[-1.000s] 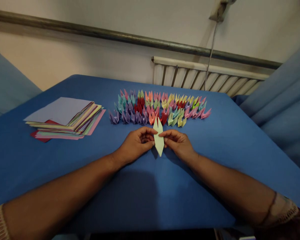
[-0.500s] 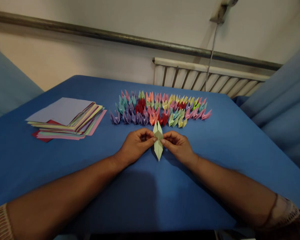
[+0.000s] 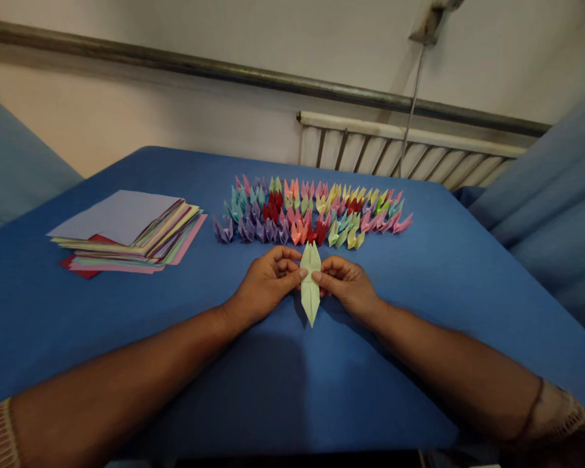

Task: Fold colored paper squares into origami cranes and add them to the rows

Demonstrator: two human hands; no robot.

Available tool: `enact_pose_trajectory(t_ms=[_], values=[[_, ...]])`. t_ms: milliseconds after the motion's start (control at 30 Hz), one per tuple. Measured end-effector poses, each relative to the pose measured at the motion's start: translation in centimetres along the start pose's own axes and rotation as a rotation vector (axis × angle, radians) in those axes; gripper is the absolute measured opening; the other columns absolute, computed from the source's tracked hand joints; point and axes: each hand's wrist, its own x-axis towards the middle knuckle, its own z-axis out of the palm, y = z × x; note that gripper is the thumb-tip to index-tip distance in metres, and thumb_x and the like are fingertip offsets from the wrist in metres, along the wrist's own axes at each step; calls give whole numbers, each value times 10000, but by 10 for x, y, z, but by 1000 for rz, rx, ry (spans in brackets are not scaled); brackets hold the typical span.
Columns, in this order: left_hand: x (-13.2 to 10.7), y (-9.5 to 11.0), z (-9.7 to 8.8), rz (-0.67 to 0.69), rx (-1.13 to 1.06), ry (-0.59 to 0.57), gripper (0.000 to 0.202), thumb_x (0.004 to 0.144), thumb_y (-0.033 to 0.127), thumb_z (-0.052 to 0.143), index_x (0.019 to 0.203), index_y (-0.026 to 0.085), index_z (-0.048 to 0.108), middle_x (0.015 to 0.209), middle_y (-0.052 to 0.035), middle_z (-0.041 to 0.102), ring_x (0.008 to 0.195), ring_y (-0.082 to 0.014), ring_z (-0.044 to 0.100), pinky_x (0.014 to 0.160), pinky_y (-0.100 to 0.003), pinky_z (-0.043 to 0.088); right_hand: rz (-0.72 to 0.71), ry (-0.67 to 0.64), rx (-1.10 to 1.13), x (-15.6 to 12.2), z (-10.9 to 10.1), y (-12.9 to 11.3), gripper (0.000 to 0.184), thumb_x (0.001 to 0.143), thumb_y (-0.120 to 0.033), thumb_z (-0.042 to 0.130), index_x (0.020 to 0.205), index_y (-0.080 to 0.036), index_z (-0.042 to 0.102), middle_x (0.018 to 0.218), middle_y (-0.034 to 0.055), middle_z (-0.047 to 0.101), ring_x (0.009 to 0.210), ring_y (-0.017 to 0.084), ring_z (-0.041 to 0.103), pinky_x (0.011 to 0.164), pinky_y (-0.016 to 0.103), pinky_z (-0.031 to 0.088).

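A pale green folded paper [image 3: 311, 289] is held upright between my two hands, narrow and pointed at the bottom, with two points close together at the top. My left hand [image 3: 270, 281] pinches its left edge, thumb on the front face. On the other edge my right hand [image 3: 346, 284] grips it the same way. Some of my fingertips are hidden behind the paper. Just beyond it stand rows of small folded paper cranes [image 3: 273, 231] in purple, teal, red, pink, yellow and green.
To the left lies a stack of coloured paper sheets [image 3: 119, 218], a pale lilac one on top. A blue cloth [image 3: 394, 377] covers the table. Behind it are a radiator [image 3: 370, 136] and a pipe [image 3: 224, 73] along the wall. A blue curtain [image 3: 560, 188] hangs at right.
The green paper's middle flap, raised before, now looks flat. Its two top points have come closer together, and its lower tip sits slightly lower. Both hands keep their grip.
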Motion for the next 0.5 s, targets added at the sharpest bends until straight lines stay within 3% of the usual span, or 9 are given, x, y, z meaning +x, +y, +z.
enact_pose_trajectory(t_ms=[100,300,500], values=[[-1,1,2,-20,-19,-11,279,770,322,705,953,179,550,633,66,585,589,-104,585,616,-245,475,6,15,0,-1,1,-1,348,666,-477,806,663,-200,595,532,-56,586,466,86,520,487,231,441],[-1,-1,4,-52,-53,-31,343,670,270,789,915,171,570,698,54,615,623,-99,607,658,-251,496,12,8,4,-3,0,-3,328,680,-458,798,665,-203,594,541,-57,586,469,86,525,488,231,444],[0,1,1,-60,-91,-26,284,740,265,737,943,161,567,618,56,610,560,-91,584,592,-224,475,30,12,38,-2,0,-2,314,681,-438,802,677,-194,604,531,-55,600,469,79,527,484,216,409]])
